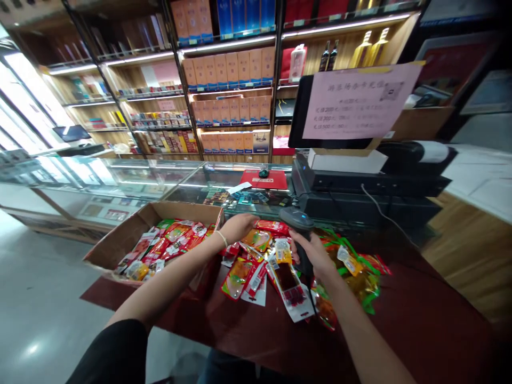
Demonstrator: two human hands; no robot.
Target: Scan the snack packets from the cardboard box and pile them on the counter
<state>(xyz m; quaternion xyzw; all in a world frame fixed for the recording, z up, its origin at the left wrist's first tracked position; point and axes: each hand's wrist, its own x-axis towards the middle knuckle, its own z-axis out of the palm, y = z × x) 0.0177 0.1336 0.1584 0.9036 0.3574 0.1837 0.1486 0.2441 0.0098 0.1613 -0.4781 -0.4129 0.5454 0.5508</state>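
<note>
Scanner (296, 221): dark handheld barcode reader at the middle of the frame, above the pile of snack packets (256, 269).
Right hand (316, 256): its grip is wrapped tight round the scanner's handle.
Left hand (236, 226): laid on the far packets just left of the scanner; the fingers curl out of sight, so I cannot tell whether this grip pinches one.
Axis: the scanner's long axis runs nearly upright, handle low in the palm, head tipped toward the upper left.
Edges: the cardboard box (120, 240), full of packets, sits at the table's left edge, and its corner seems to overhang the edge.
Open room: bare dark-red table (432, 336) at the lower right, with pale floor at the lower left.
Behind: a glass counter (120, 181) runs across the left, and a till (360, 184) sits at the right, just beyond the pile.
Writing: a pink sheet (356, 101) on the till's screen bears printed lines and a square code, too blurred to read; the packet labels are too small to read.
</note>
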